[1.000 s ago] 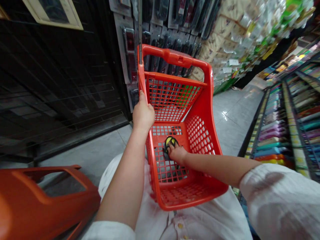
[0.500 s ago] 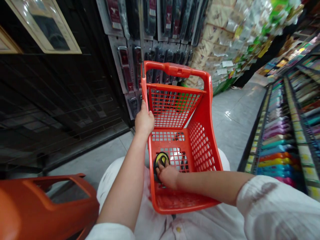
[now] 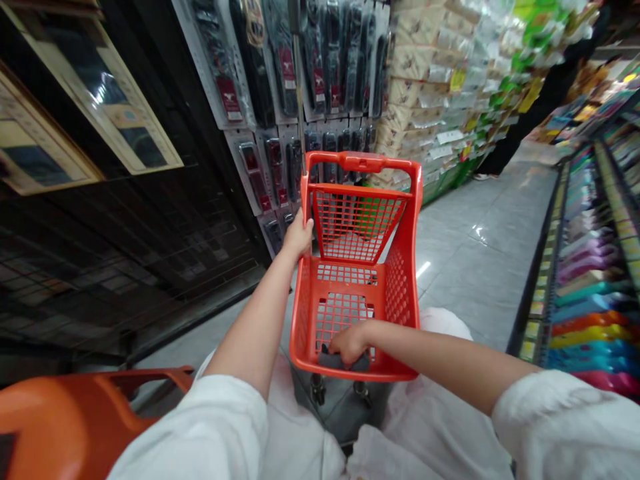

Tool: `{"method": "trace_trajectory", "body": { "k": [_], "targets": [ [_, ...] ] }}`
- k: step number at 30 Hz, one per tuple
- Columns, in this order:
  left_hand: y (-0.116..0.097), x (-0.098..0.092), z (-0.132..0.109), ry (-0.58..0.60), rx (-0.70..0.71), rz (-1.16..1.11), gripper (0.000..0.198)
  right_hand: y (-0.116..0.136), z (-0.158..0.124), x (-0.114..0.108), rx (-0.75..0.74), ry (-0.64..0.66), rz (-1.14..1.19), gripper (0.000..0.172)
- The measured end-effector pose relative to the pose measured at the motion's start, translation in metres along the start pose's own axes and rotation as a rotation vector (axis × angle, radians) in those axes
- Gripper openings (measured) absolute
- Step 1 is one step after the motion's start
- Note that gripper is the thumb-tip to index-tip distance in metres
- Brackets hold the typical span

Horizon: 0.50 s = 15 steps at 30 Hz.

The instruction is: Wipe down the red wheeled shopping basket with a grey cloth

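A red plastic shopping cart (image 3: 410, 280) with grid walls stands in front of my knees. My left hand (image 3: 299, 235) is wrapped round the upright of its left side, below the handle. Inside the basket, near its close end, my right hand (image 3: 350, 343) reaches down with bent fingers onto a dark grey, soft-looking item (image 3: 361, 363). That item lies low against the basket's near wall; the hand covers much of it, and its kind cannot be made out. The fingertips of my right hand are partly hidden.
Packaged goods (image 3: 330, 73) hang on the wall behind the cart. Stacked packs (image 3: 425, 87) stand farther right. A shelf of colourful folded goods (image 3: 590, 313) lines the right side, and an orange plastic object (image 3: 60, 420) is at lower left. A person's dark-trousered leg (image 3: 505, 147) shows beyond.
My right hand and the item have shifted to the near end of the basket; its yellow, black-rimmed face no longer shows. My left hand still grips the cart. The view has shifted.
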<state>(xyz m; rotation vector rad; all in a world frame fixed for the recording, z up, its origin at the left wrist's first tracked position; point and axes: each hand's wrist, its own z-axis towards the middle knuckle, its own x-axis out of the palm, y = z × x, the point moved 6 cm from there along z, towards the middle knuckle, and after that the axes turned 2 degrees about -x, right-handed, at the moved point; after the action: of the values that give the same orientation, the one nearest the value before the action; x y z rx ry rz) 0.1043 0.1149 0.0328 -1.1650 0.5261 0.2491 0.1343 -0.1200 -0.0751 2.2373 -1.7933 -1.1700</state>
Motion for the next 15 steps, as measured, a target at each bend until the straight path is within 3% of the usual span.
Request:
{"method": "trace_trajectory", "body": {
  "k": [4,7,9,12,15],
  "targets": [
    [0.006,-0.009,-0.009,0.082,-0.147,0.220,0.062,-0.006,-0.020,-0.035,-0.068,-0.168,0.318,0.027],
    [0.008,-0.018,-0.051,0.149,-0.132,0.258,0.043,0.004,-0.025,-0.058,-0.216,-0.424,0.462,0.029],
    [0.012,-0.023,-0.085,0.158,-0.124,0.256,0.043,0.014,-0.028,-0.067,-0.298,-0.647,0.456,0.032],
    [0.019,-0.027,-0.119,0.133,-0.115,0.188,0.053,0.028,-0.038,-0.060,-0.401,-0.825,0.434,0.025],
    [0.022,-0.028,-0.124,0.121,-0.111,0.133,0.056,0.035,-0.067,-0.044,-0.537,-0.816,0.360,0.028]
  ]
}}
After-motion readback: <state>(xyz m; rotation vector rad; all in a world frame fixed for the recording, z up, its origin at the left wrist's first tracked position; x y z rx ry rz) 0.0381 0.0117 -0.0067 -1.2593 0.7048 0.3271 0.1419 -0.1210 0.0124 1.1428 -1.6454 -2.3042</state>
